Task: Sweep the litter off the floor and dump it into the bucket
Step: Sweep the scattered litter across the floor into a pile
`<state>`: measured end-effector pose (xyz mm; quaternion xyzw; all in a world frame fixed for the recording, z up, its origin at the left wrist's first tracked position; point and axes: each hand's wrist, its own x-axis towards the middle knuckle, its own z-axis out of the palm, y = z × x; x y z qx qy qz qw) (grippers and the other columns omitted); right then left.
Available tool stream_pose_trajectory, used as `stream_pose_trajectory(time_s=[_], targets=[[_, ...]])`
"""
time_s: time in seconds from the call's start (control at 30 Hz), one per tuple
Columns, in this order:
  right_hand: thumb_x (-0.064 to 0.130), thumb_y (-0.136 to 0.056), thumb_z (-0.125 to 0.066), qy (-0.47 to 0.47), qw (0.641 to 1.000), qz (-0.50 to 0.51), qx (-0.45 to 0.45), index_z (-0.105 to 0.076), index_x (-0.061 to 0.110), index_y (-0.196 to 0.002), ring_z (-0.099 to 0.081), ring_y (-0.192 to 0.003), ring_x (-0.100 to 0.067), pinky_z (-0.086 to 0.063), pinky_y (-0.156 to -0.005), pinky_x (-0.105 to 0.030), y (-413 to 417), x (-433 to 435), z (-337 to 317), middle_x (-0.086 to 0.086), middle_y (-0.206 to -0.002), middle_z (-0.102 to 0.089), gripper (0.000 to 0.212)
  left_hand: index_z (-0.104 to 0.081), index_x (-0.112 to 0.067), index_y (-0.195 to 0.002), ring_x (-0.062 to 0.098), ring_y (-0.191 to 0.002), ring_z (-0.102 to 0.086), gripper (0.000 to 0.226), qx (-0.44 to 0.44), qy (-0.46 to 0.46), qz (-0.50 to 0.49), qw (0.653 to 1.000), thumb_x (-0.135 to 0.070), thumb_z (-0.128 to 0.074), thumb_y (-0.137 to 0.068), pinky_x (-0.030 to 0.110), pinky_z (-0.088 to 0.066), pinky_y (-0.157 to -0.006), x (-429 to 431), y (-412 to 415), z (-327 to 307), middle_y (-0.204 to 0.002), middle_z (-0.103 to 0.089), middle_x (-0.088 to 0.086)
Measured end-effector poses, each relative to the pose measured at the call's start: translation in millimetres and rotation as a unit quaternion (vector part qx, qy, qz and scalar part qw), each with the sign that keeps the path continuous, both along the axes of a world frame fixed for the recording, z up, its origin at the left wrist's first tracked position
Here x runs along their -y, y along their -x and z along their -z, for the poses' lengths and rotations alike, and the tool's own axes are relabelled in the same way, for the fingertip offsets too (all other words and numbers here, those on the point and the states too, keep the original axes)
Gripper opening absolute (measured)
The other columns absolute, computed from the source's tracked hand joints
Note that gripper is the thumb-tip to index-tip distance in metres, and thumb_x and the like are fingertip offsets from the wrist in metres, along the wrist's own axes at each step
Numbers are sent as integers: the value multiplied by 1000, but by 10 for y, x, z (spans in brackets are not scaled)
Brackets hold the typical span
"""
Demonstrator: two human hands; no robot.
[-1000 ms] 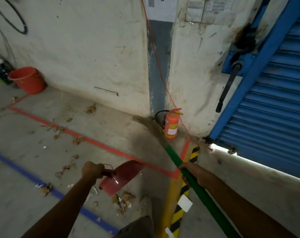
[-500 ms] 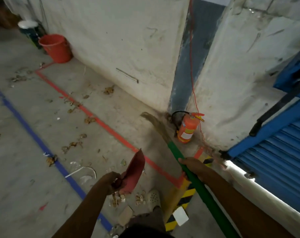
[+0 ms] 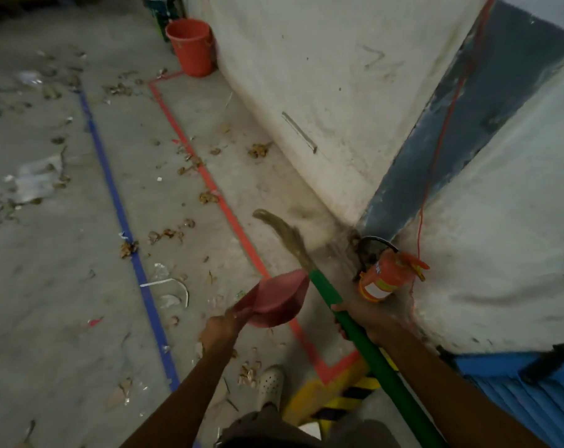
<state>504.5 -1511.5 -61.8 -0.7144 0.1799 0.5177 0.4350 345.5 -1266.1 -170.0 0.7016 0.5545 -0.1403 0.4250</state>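
My left hand (image 3: 221, 328) grips the handle of a red dustpan (image 3: 276, 300), held off the floor with its scoop tilted up. My right hand (image 3: 360, 320) is wrapped round the green handle of a broom (image 3: 355, 324); its brown bristles (image 3: 284, 232) reach toward the base of the wall. An orange bucket (image 3: 192, 48) stands far off at the wall, top centre. Dry leaves and paper scraps (image 3: 167, 236) lie scattered over the concrete floor, with a small pile (image 3: 250, 371) near my shoe.
A small orange fire extinguisher (image 3: 385, 278) stands in the wall corner just right of the broom. Red tape (image 3: 222, 205) and blue tape (image 3: 119, 208) lines run along the floor. A blue roller shutter (image 3: 519, 399) is at lower right, a yellow-black kerb strip (image 3: 345, 396) below.
The view has swung left and down, so the bucket now sits at top centre. The dustpan has risen and turned beside the broom handle. Both hands keep their grips.
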Motion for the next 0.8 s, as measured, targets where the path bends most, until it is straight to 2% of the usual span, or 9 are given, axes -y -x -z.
stream_pose_trajectory(time_s=[0.17, 0.27, 0.33, 0.4, 0.47, 0.53, 0.6, 0.67, 0.8], targets=[[33, -98, -67, -15, 996, -78, 41, -54, 6, -80, -48, -40, -15, -41, -39, -22, -394, 11, 147, -6, -54, -50, 35, -58, 4, -119, 16, -67, -62, 39, -11, -24, -85, 996, -30, -59, -101, 35, -57, -69, 425, -112, -240, -89, -67, 7], [43, -99, -63, -40, 988, -133, 65, -54, 7, -78, -48, -37, -17, -40, -40, -21, -595, 53, 217, -6, -47, -51, 43, -5, -16, -159, 22, -60, -66, 96, 30, 26, -203, 978, -24, -73, -92, 33, -55, -48, 761, -60, -329, -96, -70, 18], [43, -101, -59, -57, 985, -154, 57, -54, 8, -79, -47, -38, -18, -39, -40, -21, -686, 89, 237, -6, -48, -52, 42, 17, -30, -158, 24, -63, -68, 120, 77, 29, -225, 971, -32, -79, -85, 27, -51, -42, 990, 33, -369, -121, -65, 23], [43, -101, -58, -69, 983, -166, 41, -54, 10, -81, -47, -38, -19, -40, -40, -22, -730, 135, 278, -8, -51, -52, 39, 7, -32, -160, 24, -67, -69, 121, 108, 30, -247, 962, -32, -83, -80, 23, -49, -41, 1244, 108, -510, -128, -60, 23], [44, -103, -54, -74, 980, -180, 34, -54, 10, -84, -48, -38, -19, -41, -41, -24, -741, 156, 315, -8, -52, -53, 38, -31, -19, -156, 20, -62, -63, 77, 87, 22, -247, 965, -26, -73, -91, 24, -45, -43, 1450, 166, -626, -105, -68, 19], [45, -104, -50, -76, 974, -213, 22, -55, 10, -88, -49, -40, -18, -43, -42, -25, -720, 182, 325, -7, -53, -54, 39, -66, -4, -115, 19, -55, -54, 34, 48, 23, -266, 962, -33, -65, -96, 30, -41, -50, 1652, 287, -660, -76, -66, 11], [43, -105, -49, -80, 964, -253, 13, -56, 9, -90, -49, -43, -18, -43, -44, -26, -672, 186, 341, -7, -55, -54, 37, -65, -7, -93, 15, -53, -51, 47, 37, 59, -327, 943, -51, -75, -83, 31, -43, -52, 1818, 483, -574, -72, -61, 5], [39, -106, -49, -83, 950, -300, 10, -55, 9, -89, -50, -45, -18, -44, -45, -27, -575, 185, 349, -7, -57, -54, 35, -66, -6, -105, 10, -40, -38, 62, 60, 81, -387, 917, -57, -83, -74, 22, -33, -40, 2021, 664, -511, -57, -55, 0], [27, -106, -52, -81, 918, -387, 0, -55, 7, -84, -51, -44, -18, -45, -43, -26, -264, 217, 372, -8, -57, -54, 30, -67, 12, -97, 6, -24, -23, 26, 60, 149, -460, 873, -14, -67, -96, 14, -20, -31, 2489, 899, -551, -31, -36, -7]])
